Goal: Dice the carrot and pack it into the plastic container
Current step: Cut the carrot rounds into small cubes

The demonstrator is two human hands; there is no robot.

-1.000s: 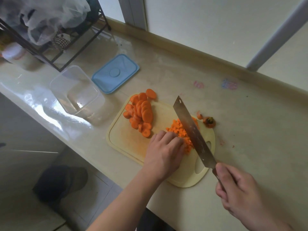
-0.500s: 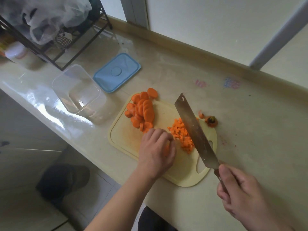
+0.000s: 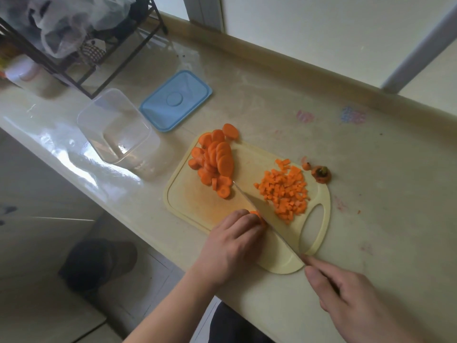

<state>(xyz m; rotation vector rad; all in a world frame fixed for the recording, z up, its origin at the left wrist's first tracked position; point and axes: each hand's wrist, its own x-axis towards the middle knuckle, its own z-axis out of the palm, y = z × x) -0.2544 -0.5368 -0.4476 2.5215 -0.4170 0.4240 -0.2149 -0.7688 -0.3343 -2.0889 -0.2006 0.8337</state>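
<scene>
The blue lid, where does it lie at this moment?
In the head view the blue lid lies flat on the counter, upper left of the cutting board, just right of the empty plastic container.

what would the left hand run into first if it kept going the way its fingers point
The left hand points up the cutting board with carrot slices under its fingertips. Straight on, it would probably meet the knife blade first, which lies right against those slices; beyond that, the diced carrot. Depth is hard to judge.
</scene>
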